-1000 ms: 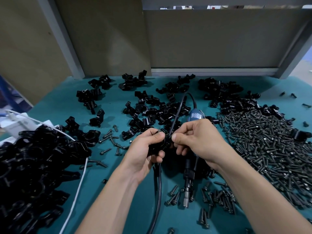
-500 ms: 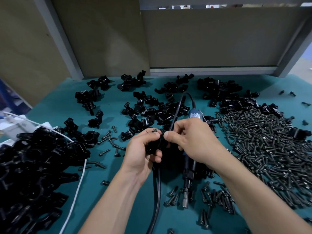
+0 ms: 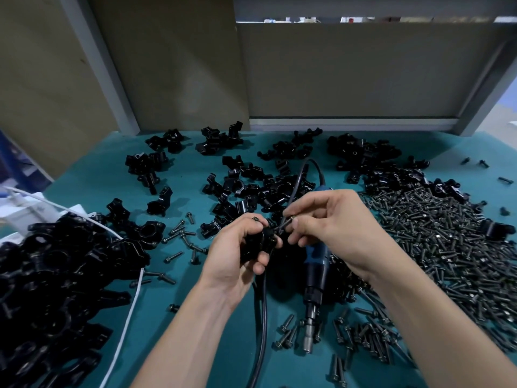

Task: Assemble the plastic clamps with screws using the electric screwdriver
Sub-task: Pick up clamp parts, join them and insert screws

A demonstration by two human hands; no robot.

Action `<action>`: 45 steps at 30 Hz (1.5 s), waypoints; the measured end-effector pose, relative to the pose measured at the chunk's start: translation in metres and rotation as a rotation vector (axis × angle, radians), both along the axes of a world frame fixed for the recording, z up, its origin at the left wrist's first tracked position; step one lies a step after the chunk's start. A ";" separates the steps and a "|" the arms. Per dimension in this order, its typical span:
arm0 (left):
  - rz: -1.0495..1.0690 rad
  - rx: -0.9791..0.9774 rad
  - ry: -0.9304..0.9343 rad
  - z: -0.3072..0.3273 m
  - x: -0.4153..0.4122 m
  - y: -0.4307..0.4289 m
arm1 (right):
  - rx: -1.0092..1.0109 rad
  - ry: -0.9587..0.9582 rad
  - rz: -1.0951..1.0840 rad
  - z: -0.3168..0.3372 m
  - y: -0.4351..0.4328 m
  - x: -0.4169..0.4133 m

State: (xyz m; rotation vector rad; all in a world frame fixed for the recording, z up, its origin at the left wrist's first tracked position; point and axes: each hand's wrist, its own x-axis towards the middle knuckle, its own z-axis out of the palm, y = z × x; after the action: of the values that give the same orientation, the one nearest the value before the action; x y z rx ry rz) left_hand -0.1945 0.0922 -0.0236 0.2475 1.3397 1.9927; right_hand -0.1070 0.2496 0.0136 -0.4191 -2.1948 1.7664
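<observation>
Your left hand (image 3: 237, 253) is gripping a black plastic clamp (image 3: 258, 242) over the middle of the table (image 3: 179, 340), with the fingers curling round its underside and the thumb pressing on its top. Your right hand (image 3: 333, 222) is pinching a screw (image 3: 283, 224) between thumb and forefinger, the other fingers curling loosely below. The screw is slanting down toward the clamp, its tip coming right up against the clamp's near face; whether it is sitting in a hole cannot be told, dark on dark. The electric screwdriver (image 3: 314, 264) is lying flat on the table beneath your right wrist, blue body toward the far edge, metal nose pointing at the near edge. Its black cord (image 3: 261, 317) is arching up from the tool's back end behind your hands, then running down past your left wrist to the near edge. A heap of screws (image 3: 447, 242) is spreading along the right edge, thinning out into loose screws (image 3: 288, 334) lying around the screwdriver's nose. A pile of black clamps (image 3: 56, 275) is crowding the left edge down to the near left corner, with a white cable (image 3: 126, 317) trailing along its right side toward the near edge. Loose clamp pieces (image 3: 251, 189) are lying scattered in clusters across the far half of the table, some just beyond your fingers
</observation>
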 end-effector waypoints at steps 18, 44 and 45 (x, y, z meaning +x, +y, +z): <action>0.119 -0.063 0.078 -0.005 0.002 0.004 | 0.199 -0.133 0.038 -0.004 -0.009 -0.002; 0.213 -0.214 0.317 0.004 0.012 0.008 | 0.609 -0.281 -0.246 0.010 0.005 0.038; 0.169 -0.253 0.377 0.007 0.014 0.011 | 0.677 -0.347 -0.242 0.007 0.004 0.048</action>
State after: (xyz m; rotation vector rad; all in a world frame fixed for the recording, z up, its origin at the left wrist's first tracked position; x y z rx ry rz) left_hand -0.1803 0.1031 -0.0163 0.4175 1.8897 1.9498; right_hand -0.0593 0.2539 0.0207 -0.8139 -2.6562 0.7920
